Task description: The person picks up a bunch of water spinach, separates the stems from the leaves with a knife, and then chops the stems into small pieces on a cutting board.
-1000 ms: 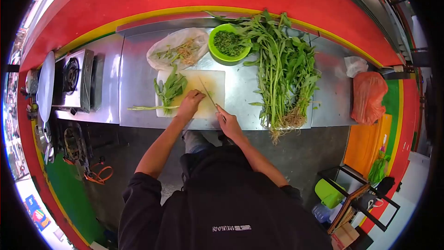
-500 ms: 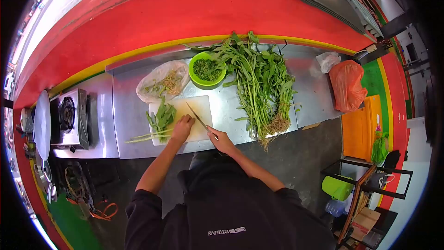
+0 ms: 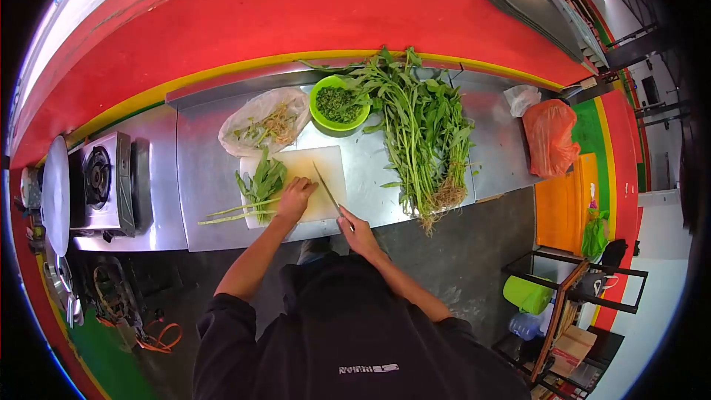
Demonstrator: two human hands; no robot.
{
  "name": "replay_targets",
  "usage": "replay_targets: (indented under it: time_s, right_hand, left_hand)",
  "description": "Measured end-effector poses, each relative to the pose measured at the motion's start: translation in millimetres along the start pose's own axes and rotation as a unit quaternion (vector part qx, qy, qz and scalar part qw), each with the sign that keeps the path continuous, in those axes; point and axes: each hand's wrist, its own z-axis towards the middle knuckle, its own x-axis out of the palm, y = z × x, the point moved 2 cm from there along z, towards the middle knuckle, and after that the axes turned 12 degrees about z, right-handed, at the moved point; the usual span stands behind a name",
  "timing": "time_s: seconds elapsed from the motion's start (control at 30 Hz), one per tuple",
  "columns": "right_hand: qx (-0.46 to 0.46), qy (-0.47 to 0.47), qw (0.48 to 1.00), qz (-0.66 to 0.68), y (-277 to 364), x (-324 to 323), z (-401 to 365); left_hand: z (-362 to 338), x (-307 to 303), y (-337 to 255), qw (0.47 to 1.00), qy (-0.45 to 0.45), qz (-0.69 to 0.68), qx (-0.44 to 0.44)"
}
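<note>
My right hand (image 3: 357, 232) grips a knife (image 3: 326, 187) by its handle, the blade slanting up and left over the white cutting board (image 3: 332, 161). Just left of the blade, my left hand (image 3: 298, 196) is closed with its fingertips low over the board; whatever it pinches is hidden. Beside that hand lies a small bunch of leafy greens (image 3: 264, 179), its pale stems (image 3: 229, 216) sticking out past the board's left edge. A green bowl (image 3: 319, 120) of chopped greens (image 3: 338, 104) stands behind the board.
A large bundle of rooted greens (image 3: 422, 133) covers the counter to the right. Trimmings lie on a clear plastic bag (image 3: 235, 120) behind the board. A gas stove (image 3: 111, 185) sits at far left, a red plastic bag (image 3: 549, 137) at far right.
The knife has moved slightly right, leaving a small gap between the blade and my left fingertips. The whole view has shifted a little; the greens and bowl stay in place.
</note>
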Motion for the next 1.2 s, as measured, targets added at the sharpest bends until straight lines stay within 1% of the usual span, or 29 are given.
replay_targets:
  time_s: [0.03,0.07,0.13,0.17,0.2,0.23,0.3,0.37,0.4,0.47,0.5,0.53,0.6,0.63,0.7,0.83,0.9,0.93,1.0,1.03,1.1,1.2]
  right_hand:
    - [0.031,0.001,1.0,0.006,3,0,-1]
    - [0.037,0.009,0.999,0.008,6,0,-1]
    - [0.045,-0.01,0.999,0.004,4,0,-4]
    - [-0.043,-0.033,0.998,0.005,-11,2,-1]
    - [0.006,-0.02,1.0,-0.002,4,-1,-4]
    - [0.008,-0.021,1.0,-0.01,4,-2,-5]
    - [0.005,-0.019,1.0,-0.014,2,-5,-3]
    - [-0.04,-0.028,0.998,-0.028,-4,-6,-2]
    - [-0.036,-0.029,0.999,-0.024,0,-5,-3]
    - [0.001,-0.033,0.999,-0.024,3,-5,-11]
    - [0.036,-0.019,0.998,-0.044,20,-6,-14]
    - [0.038,-0.019,0.998,-0.042,16,-5,-15]
    - [-0.007,-0.008,0.999,-0.037,14,-3,-17]
    - [-0.004,-0.007,0.999,-0.037,12,-3,-17]
    - [-0.058,-0.004,0.997,-0.056,10,-5,-17]
    - [-0.058,0.0,0.996,-0.063,10,-6,-14]
    - [-0.074,0.002,0.995,-0.063,17,-6,-14]
    - [-0.073,0.003,0.995,-0.062,21,-5,-14]
    - [0.021,0.003,0.999,-0.037,23,-6,-16]
    - [0.023,0.004,0.999,-0.037,22,-6,-16]
    - [-0.007,0.002,0.998,-0.061,24,-6,-16]
    - [0.025,0.014,0.997,-0.066,24,-8,-19]
  left_hand:
    - [0,0,2,1.0,0.003,-0.004,0.004]
    - [0,1,3,1.0,0.009,-0.002,-0.004]
    - [1,-2,2,1.0,-0.019,-0.014,0.019]
    - [2,-3,4,1.0,-0.012,-0.011,0.009]
    - [4,-4,4,1.0,0.001,-0.01,0.014]
    - [4,-4,2,1.0,0.013,-0.01,0.02]
    - [5,-8,-1,1.0,0.026,-0.005,0.012]
    - [12,-12,3,0.999,0.04,-0.003,0.013]
    - [15,-14,5,0.999,0.036,-0.002,0.02]
    - [11,-14,1,0.998,0.046,-0.007,0.03]
    - [11,-14,2,0.998,0.047,-0.006,0.033]
    - [12,-15,2,0.998,0.047,-0.005,0.035]
    - [12,-14,4,0.998,0.053,-0.004,0.035]
    - [11,-13,4,0.998,0.056,-0.003,0.035]
    - [9,-12,3,0.998,0.052,-0.004,0.035]
    - [10,-14,3,0.998,0.043,-0.005,0.035]
    - [11,-15,4,0.998,0.04,0.001,0.039]
    - [11,-15,4,0.998,0.038,0.006,0.044]
    - [9,-15,4,0.998,0.045,0.004,0.041]
    - [10,-15,4,0.998,0.048,0.005,0.04]
    - [10,-15,4,0.998,0.046,0.002,0.034]
    - [9,-16,1,0.999,0.038,0.008,0.031]
